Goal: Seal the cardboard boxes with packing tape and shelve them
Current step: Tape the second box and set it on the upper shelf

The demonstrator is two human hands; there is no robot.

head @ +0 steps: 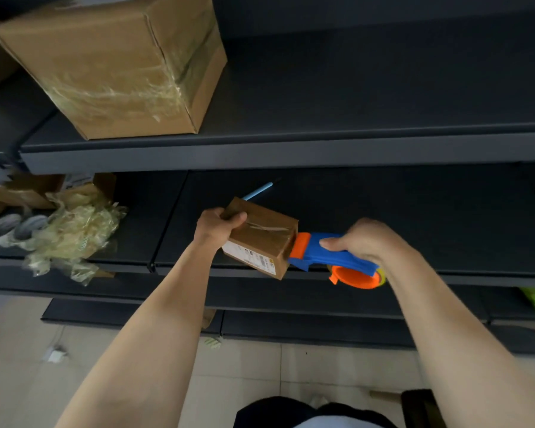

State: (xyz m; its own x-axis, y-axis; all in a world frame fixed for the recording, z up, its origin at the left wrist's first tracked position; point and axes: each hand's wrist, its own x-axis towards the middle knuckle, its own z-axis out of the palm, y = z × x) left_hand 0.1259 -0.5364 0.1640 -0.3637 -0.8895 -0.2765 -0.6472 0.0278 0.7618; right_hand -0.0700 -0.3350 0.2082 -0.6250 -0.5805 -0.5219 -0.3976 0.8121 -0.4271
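Dark metal shelves filled the view. Before the middle shelf, the left grip curled round the far corner of a tilted small brown cardboard box. The right grip clasped a blue-and-orange plastic tape dispenser touching the box's right end. A thin blue stick lay half hidden behind the box.

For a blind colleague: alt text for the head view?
A left hand grips a small cardboard box while the right hand holds a blue tape dispenser against its end. A larger box sits on the shelf above.

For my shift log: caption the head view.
Left hand grips small cardboard box; right hand holds tape dispenser against its end.
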